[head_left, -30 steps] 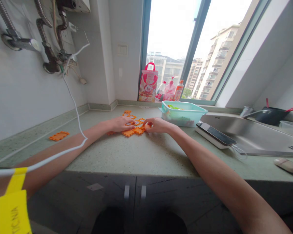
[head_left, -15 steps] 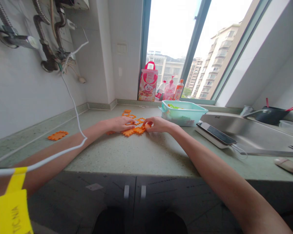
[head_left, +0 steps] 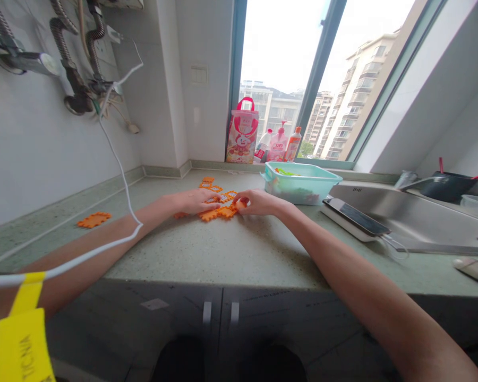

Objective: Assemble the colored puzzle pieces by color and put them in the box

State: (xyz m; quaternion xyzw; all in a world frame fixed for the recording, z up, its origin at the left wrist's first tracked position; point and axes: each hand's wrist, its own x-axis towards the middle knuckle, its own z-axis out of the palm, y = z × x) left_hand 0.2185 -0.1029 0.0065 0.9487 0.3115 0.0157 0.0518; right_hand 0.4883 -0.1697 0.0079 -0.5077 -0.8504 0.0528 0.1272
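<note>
Several orange interlocking puzzle pieces [head_left: 209, 215] with notched edges lie in a cluster on the counter, some with printed faces. My left hand [head_left: 197, 201] rests over the left part of this cluster, its fingers stretched out flat on the pieces and hiding some of them. At the cluster's right end, my right hand [head_left: 253, 202] pinches an orange puzzle piece [head_left: 242, 205] between thumb and fingers; it touches or nearly touches its neighbour. A separate orange piece [head_left: 94, 219] lies farther left, beyond my left forearm.
A turquoise tub [head_left: 302, 185] with colourful pieces stands right of my hands. Beside the steel sink [head_left: 414, 223] lies a phone on a white block [head_left: 356, 218]. Bottles and a pink bag [head_left: 242, 135] line the window. A white cable [head_left: 121, 170] hangs across my left forearm.
The view has shifted very slightly. Both hands stay in the same place at the cluster, with the right still pinching its piece.
</note>
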